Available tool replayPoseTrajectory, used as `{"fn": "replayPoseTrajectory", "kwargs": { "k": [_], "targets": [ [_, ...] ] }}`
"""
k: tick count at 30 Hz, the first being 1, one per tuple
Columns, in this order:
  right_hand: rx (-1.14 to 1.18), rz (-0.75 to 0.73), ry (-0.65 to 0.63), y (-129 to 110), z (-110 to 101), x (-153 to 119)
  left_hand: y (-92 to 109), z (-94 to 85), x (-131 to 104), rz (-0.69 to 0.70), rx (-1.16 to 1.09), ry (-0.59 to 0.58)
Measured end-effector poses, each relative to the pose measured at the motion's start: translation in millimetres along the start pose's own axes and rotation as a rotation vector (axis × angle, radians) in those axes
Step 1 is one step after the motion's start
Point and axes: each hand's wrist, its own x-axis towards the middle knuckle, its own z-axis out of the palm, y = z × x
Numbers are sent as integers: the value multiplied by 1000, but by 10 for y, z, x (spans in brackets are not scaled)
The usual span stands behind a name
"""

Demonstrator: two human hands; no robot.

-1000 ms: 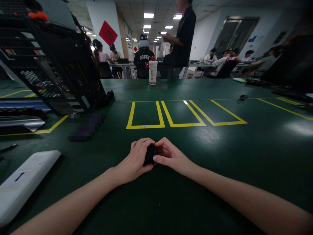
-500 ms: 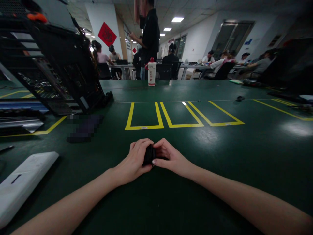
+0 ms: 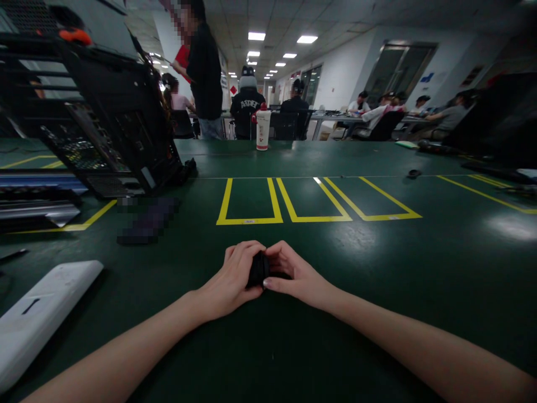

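A small black rounded object (image 3: 259,270) stands just above or on the green table in front of me; its kind does not show clearly. My left hand (image 3: 232,277) wraps around its left side, with fingers over the top and thumb at the near edge. From the right, my right hand (image 3: 296,278) curves toward it, thumb and fingertips pinching its right side. Both hands hide much of the object. Dark shadow lies between the right thumb and fingers.
Yellow tape outlines (image 3: 249,221) mark the green table (image 3: 377,313) beyond my hands. A white device (image 3: 46,313) lies at left, near an open black computer case (image 3: 104,123). A white bottle with a red lid (image 3: 262,130) stands farther back. Several people sit beyond; one person (image 3: 205,73) stands.
My hands keep the same hold on the black object. The standing person in the background has moved left, uncovering a seated person. The camera view has shifted slightly.
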Motion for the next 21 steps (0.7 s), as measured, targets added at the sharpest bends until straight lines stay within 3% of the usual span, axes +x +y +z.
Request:
{"fn": "replayPoseTrajectory", "kwargs": {
  "k": [9, 14, 21],
  "targets": [
    [-47, 103, 82, -1, 18, 20, -7, 6, 2, 31, 17, 10],
    [-2, 13, 3, 3, 3, -2, -13, 18, 2, 13, 12, 7],
    [26, 13, 55, 18, 27, 18, -13, 8, 1, 8, 21, 0]
  ]
}}
